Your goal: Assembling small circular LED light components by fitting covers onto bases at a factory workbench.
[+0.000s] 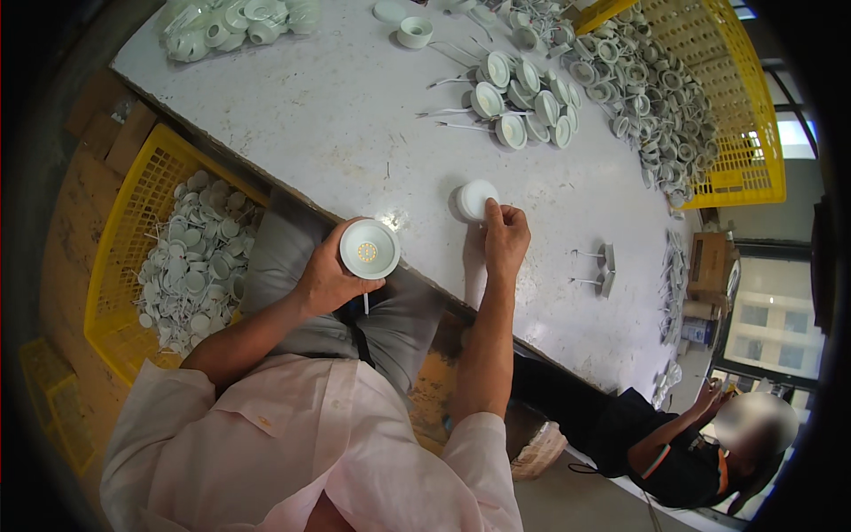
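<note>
My left hand is wrapped round a white LED downlight housing near the table's front edge. The open face of the housing is turned up, showing a ring of small yellow LEDs inside, and a short white wire hangs below it. Over the table, my right hand pinches a white round cover by its lower right edge. Whether the cover touches the tabletop I cannot tell. A cluster of white lamp housings with wires lies beyond my right hand.
A yellow crate full of white lamp parts stands left, below the white table. Another yellow crate lies tipped at the far right, lamp parts spilling out. Bagged white parts lie far left. A co-worker sits at right.
</note>
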Action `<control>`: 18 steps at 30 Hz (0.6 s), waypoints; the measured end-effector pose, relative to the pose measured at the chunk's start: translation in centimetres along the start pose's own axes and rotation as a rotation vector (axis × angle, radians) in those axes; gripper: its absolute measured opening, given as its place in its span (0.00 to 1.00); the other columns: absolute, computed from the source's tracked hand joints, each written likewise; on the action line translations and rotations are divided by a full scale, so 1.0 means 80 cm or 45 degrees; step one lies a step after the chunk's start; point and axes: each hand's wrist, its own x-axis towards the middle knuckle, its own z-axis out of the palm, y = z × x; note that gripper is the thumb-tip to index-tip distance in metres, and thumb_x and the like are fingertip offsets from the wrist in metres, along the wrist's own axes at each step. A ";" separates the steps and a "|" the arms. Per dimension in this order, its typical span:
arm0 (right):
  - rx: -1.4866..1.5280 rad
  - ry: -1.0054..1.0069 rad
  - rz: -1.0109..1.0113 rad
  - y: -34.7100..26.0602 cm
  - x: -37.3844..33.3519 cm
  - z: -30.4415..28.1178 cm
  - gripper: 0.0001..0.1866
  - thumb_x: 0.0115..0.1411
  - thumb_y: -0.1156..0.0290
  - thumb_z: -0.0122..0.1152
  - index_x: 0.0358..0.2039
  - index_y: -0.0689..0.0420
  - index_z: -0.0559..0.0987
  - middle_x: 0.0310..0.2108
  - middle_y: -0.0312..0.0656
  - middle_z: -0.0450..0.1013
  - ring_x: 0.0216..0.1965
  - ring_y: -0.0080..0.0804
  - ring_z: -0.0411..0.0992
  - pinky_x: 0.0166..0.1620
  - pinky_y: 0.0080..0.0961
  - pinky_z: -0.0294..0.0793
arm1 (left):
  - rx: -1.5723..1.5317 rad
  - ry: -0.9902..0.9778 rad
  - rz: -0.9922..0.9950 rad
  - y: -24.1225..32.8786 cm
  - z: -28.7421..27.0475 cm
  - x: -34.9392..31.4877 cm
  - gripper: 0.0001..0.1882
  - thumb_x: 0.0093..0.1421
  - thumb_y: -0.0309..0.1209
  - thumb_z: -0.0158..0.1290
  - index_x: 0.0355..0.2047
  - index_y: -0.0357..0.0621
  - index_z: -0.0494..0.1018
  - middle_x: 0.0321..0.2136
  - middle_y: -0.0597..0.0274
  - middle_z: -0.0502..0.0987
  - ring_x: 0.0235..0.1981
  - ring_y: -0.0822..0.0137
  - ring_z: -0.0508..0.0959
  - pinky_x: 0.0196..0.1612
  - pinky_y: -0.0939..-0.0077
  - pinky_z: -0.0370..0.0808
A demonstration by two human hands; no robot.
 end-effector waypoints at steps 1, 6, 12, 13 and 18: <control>0.082 0.026 0.021 0.004 0.000 0.000 0.14 0.56 0.63 0.62 0.32 0.62 0.73 0.19 0.33 0.67 0.20 0.17 0.64 0.23 0.14 0.63 | -0.010 -0.006 -0.021 -0.002 -0.002 0.000 0.40 0.45 0.23 0.64 0.57 0.37 0.57 0.45 0.57 0.72 0.45 0.70 0.75 0.48 0.74 0.73; 0.444 0.061 0.131 0.017 0.003 -0.007 0.11 0.57 0.65 0.61 0.29 0.58 0.73 0.18 0.31 0.66 0.18 0.15 0.61 0.20 0.11 0.60 | -0.013 -0.040 -0.003 -0.006 0.002 -0.003 0.39 0.45 0.24 0.64 0.56 0.38 0.57 0.47 0.58 0.71 0.48 0.69 0.72 0.51 0.73 0.71; 0.652 -0.063 0.259 0.014 0.001 -0.013 0.08 0.59 0.67 0.59 0.30 0.58 0.72 0.19 0.31 0.66 0.18 0.15 0.62 0.20 0.11 0.62 | 0.030 -0.091 -0.052 -0.005 0.013 -0.009 0.40 0.44 0.26 0.66 0.56 0.40 0.58 0.47 0.57 0.71 0.50 0.68 0.71 0.53 0.73 0.69; 0.726 -0.065 0.266 0.016 0.002 -0.014 0.07 0.59 0.69 0.59 0.30 0.58 0.72 0.19 0.32 0.67 0.18 0.16 0.63 0.20 0.12 0.63 | 0.039 -0.099 -0.062 -0.006 0.014 -0.010 0.40 0.44 0.26 0.66 0.56 0.40 0.58 0.47 0.57 0.71 0.50 0.68 0.71 0.52 0.73 0.70; 0.900 -0.077 0.278 0.031 -0.009 -0.023 0.06 0.60 0.71 0.57 0.33 0.59 0.71 0.22 0.33 0.68 0.19 0.17 0.65 0.21 0.11 0.65 | 0.048 -0.076 -0.046 -0.007 0.012 -0.011 0.39 0.44 0.26 0.65 0.55 0.40 0.59 0.47 0.56 0.71 0.50 0.67 0.71 0.53 0.73 0.69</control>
